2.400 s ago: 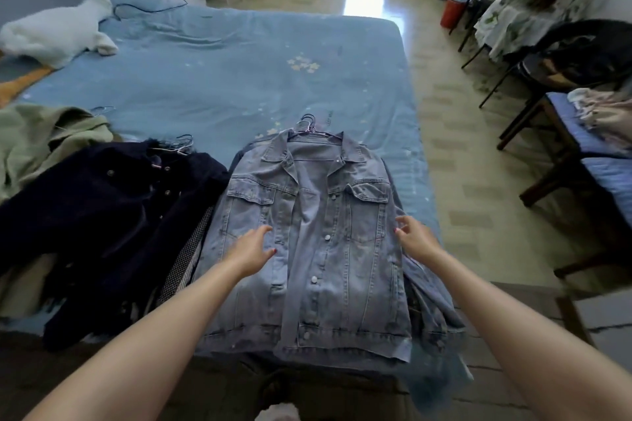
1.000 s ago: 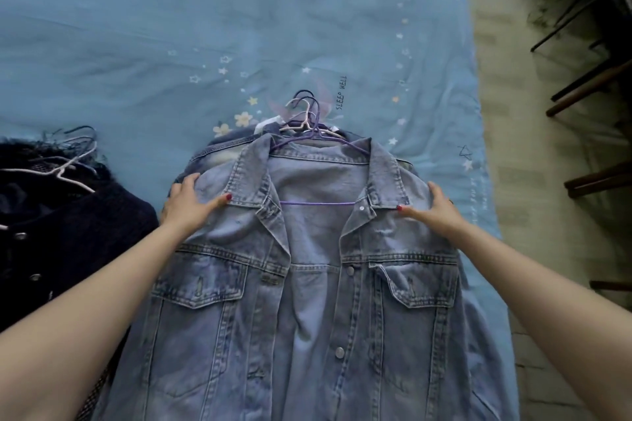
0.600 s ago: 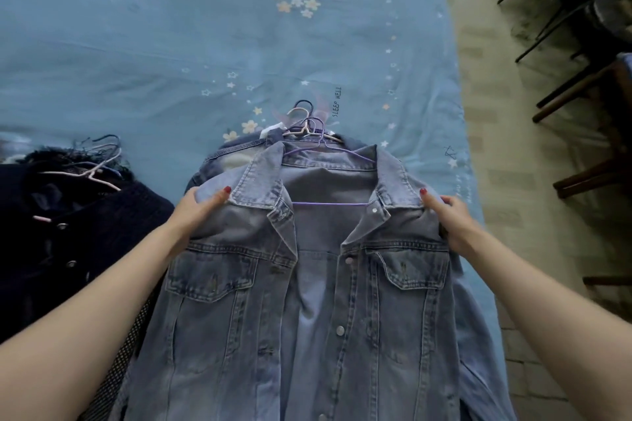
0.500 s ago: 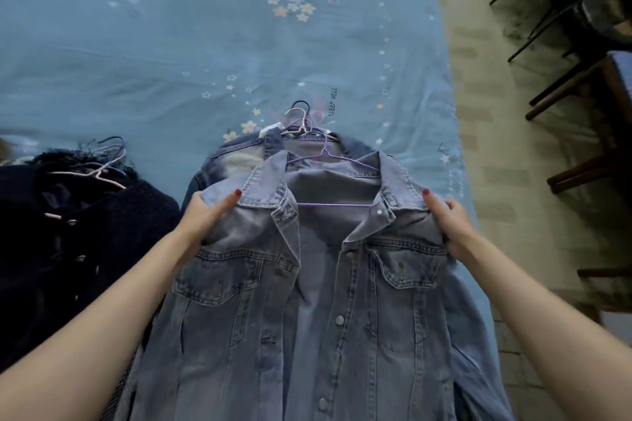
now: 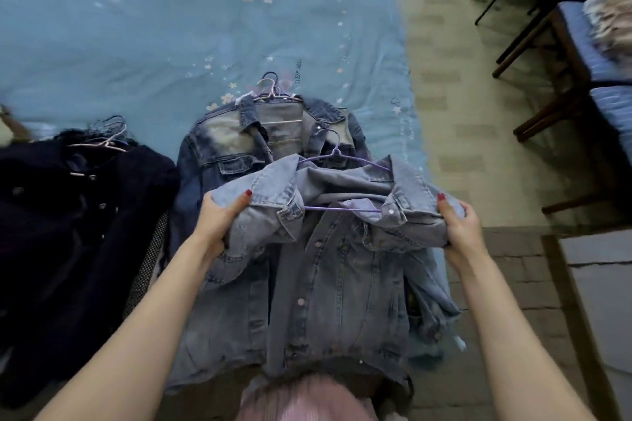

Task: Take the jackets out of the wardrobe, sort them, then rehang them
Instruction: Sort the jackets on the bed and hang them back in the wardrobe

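A: Light denim jacket [image 5: 335, 270]: location?

B: Raised at its shoulders over the blue bed [image 5: 136, 44], on a purple hanger [image 5: 342, 178], above a darker denim jacket [image 5: 232, 143] lying flat.

A: Grip condition?

B: Left hand [image 5: 219, 219] is closed on the left shoulder; right hand [image 5: 460, 222] is closed on the right shoulder.

A: Adjacent items?

B: A dark jacket [image 5: 75, 222] lies to the left.

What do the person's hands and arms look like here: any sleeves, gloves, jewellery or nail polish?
Both forearms are bare right to the frame's bottom edge, so no sleeves show. The left hand and right hand wear no gloves, and no rings, watch or bracelets are visible. The one marking is red nail polish, seen on the thumbnail of each hand; the other nails are hidden from view.
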